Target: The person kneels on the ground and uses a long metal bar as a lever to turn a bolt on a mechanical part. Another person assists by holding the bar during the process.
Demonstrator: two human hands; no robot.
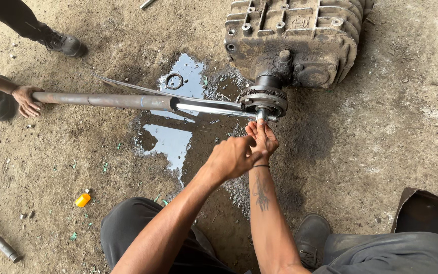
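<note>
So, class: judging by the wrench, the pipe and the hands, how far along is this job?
Done: the long steel wrench sits on the toothed round fitting of the grimy cast-metal housing, with the grey extension pipe slipped on. In hand: both hands, left hand and right hand, steady the wrench head; another person's hand grips the pipe. Left: the fitting remains on.

Dirt floor (381,127) w/ oil puddle (171,142), gearbox (300,40), orange cap (82,200).

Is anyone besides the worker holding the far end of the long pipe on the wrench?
Yes, another person's hand grips the far end of the pipe at the left edge.
</note>
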